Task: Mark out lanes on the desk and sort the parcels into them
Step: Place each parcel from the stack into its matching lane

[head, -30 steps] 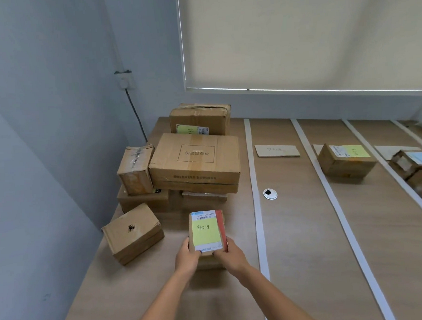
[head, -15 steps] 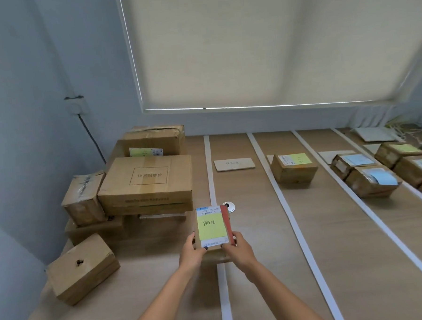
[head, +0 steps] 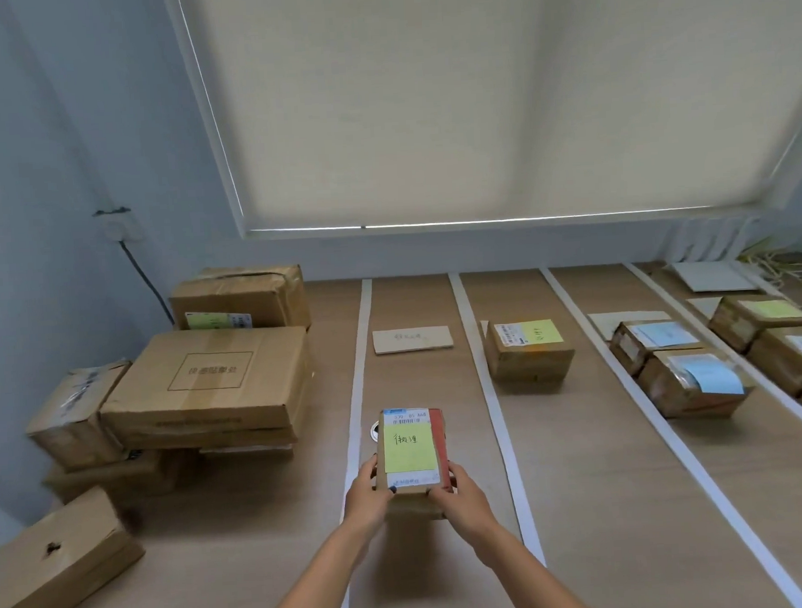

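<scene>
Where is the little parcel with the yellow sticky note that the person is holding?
In the head view, the parcel is low and central, gripped by the left hand and right hand, over the first lane just right of the leftmost white strip.

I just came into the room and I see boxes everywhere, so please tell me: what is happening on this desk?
A person is sorting parcels. The left hand and the right hand together hold a small brown cardboard parcel with a yellow note above the wooden desk, over the first lane between white tape strips. Unsorted cardboard boxes are piled at the left. Lanes to the right already hold parcels.
</scene>
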{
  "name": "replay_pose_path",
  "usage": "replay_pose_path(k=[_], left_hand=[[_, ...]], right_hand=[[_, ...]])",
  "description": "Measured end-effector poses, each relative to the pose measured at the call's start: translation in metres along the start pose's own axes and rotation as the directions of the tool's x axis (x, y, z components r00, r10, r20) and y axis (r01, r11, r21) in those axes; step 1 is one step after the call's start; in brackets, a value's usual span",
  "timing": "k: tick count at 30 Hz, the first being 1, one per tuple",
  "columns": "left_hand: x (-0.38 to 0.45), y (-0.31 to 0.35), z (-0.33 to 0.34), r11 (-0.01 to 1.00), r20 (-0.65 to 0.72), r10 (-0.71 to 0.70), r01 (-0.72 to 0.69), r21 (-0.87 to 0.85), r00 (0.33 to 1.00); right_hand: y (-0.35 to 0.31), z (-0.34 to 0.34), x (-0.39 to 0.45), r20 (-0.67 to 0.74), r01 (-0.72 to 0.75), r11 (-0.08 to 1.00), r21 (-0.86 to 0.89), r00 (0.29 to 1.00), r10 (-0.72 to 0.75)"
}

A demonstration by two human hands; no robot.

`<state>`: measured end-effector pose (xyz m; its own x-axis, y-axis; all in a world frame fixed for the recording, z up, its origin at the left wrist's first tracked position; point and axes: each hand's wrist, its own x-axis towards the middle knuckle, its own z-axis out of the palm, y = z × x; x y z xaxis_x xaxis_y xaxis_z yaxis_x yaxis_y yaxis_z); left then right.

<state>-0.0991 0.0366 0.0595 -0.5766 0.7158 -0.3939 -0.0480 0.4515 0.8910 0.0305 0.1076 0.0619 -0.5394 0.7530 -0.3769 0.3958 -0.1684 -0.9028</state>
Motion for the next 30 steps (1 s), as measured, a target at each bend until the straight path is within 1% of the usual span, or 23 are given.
replay_pose_path(k=[6, 11, 16, 25, 30], left_hand=[[0.014, -0.011, 0.002, 0.996, -0.001, -0.08, 0.08, 0.044, 0.997], [0.044, -0.017, 0.0, 0.994, -0.033, -0.089, 0.091, 0.062, 0.995], [0.092, -0.01, -0.003, 0.997, -0.045, -0.079, 0.08, 0.018, 0.996], [0.213, 0.023, -0.011, 1.0, -0.133, -0.013, 0.016, 0.022, 0.991], [0.252, 0.034, -0.013, 0.999, -0.16, 0.014, -0.007, 0.045, 0.987]], right_hand=[[0.01, 0.001, 0.02, 0.083, -0.051, 0.999, 0.013, 0.995, 0.05], [0.016, 0.014, 0.049, 0.104, -0.077, 0.996, -0.041, 0.991, 0.081], [0.003, 0.016, 0.094, 0.085, -0.043, 0.995, -0.093, 0.995, 0.051], [-0.033, 0.012, 0.207, 0.017, 0.0, 0.999, -0.032, 1.0, 0.0], [-0.041, 0.013, 0.251, -0.002, 0.013, 0.999, -0.034, 1.0, -0.013]])
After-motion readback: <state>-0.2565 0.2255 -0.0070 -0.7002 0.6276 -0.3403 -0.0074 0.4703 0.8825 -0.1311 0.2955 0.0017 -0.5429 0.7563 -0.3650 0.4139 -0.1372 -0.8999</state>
